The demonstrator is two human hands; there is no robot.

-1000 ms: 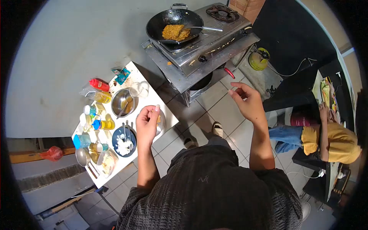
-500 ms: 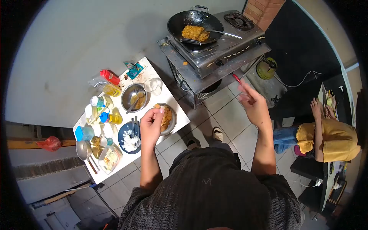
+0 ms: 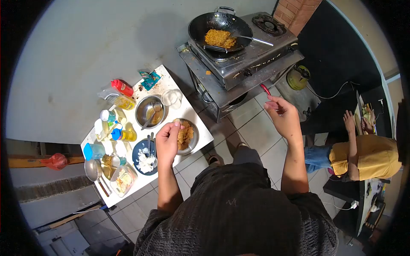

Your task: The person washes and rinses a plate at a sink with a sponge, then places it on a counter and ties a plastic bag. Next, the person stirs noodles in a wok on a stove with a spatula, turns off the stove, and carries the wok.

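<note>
My left hand [image 3: 168, 140] is closed in a pinch at the near-left side of a metal plate [image 3: 194, 147] holding orange-brown pieces [image 3: 185, 136]. Whether a piece sits between its fingertips is hidden. Held up over the floor below the stove, my right hand [image 3: 283, 119] has its fingers curled toward the thumb, with nothing visible in them. It is apart from the red handle [image 3: 265, 89] under the stove. A black wok [image 3: 198, 27] on the left burner contains browned noodle-like food [image 3: 218, 38] and a metal turner [image 3: 260, 42].
On the white table [image 3: 200, 134] stand a metal bowl [image 3: 139, 111] with a ladle, a dark plate [image 3: 139, 147] of white food, a red bottle [image 3: 123, 87] and several other containers. A green gas cylinder [image 3: 298, 77] stands right of the stove. Another person in a yellow shirt [image 3: 367, 158] works at the right counter.
My right hand's fingers have gone from stretched out and blurred to curled in, and the hand is slightly lower. My left hand remains beside the plate. The view has shifted slightly.
</note>
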